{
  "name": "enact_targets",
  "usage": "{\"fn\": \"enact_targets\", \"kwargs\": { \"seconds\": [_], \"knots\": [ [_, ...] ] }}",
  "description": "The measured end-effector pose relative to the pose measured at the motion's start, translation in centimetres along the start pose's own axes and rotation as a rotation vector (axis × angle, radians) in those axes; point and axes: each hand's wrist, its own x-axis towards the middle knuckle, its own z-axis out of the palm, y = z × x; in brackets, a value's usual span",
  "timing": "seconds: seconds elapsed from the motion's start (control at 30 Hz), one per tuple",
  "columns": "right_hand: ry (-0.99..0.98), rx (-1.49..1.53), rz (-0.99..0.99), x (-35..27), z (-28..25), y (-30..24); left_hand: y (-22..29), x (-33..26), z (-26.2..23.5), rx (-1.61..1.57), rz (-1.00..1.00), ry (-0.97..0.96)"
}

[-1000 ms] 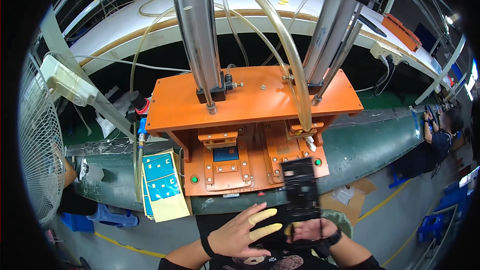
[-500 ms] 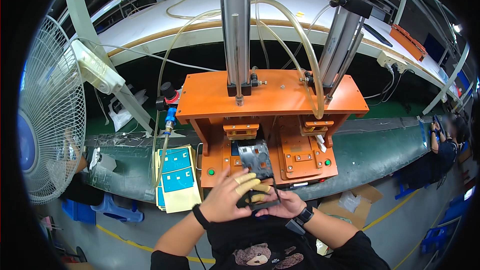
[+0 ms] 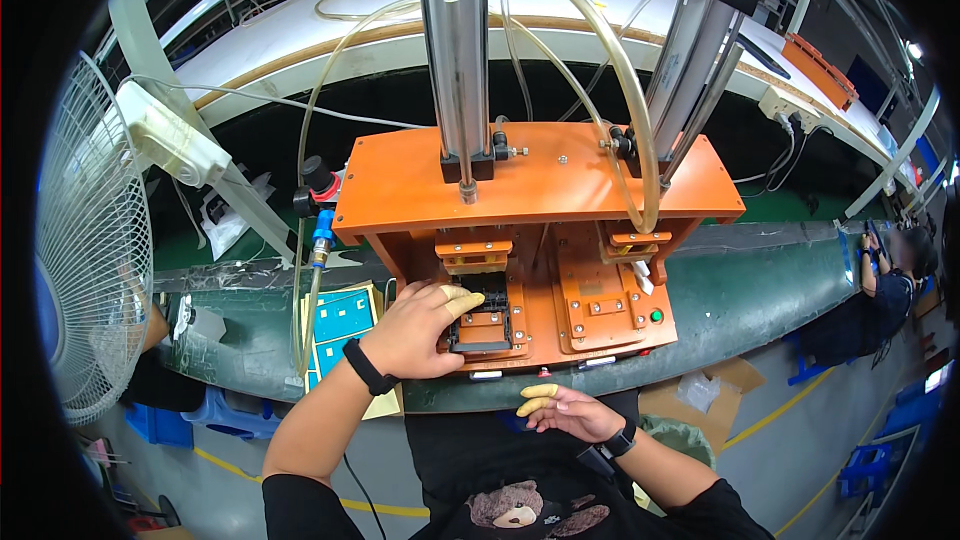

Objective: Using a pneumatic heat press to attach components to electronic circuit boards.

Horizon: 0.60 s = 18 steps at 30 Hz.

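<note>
Two hands are seen at the orange press [image 3: 540, 180]: the left hand [image 3: 415, 328] is laid, grip released, against the black part [image 3: 483, 315] seated in the left fixture, while the right hand [image 3: 570, 412] is held open and empty below the worktop [image 3: 760, 285] edge.

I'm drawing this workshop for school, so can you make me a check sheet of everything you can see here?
Surface: green bench, bare at the right.
Job's things: orange press with two upright cylinders; black frame seated in its left fixture.
Clutter: blue and yellow sheets beside the press; cardboard box on the floor.
Hands: left hand rests on the black frame, fingers in yellow covers; right hand empty, below the bench edge.
Cables: clear hoses loop over the press; white power strip.
Surroundings: white fan; another person at right.
</note>
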Motion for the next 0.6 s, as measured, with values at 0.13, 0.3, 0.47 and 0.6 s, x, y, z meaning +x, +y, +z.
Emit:
{"fn": "enact_targets", "kwargs": {
  "seconds": [0.13,0.3,0.47,0.6],
  "knots": [
    [0.039,-0.029,0.010,-0.3,-0.5,0.4,0.3,0.6,0.2,0.073,-0.044,-0.087],
    [0.030,-0.106,0.013,0.3,-0.4,0.4,0.3,-0.4,0.5,0.015,-0.001,0.036],
    [0.040,-0.185,0.004,0.3,-0.2,0.1,0.3,-6.1,2.6,-0.041,-0.146,0.319],
    [0.054,-0.213,0.029,0.7,-0.3,0.0,0.6,-9.5,5.5,0.023,-0.222,0.480]
  ]
}}
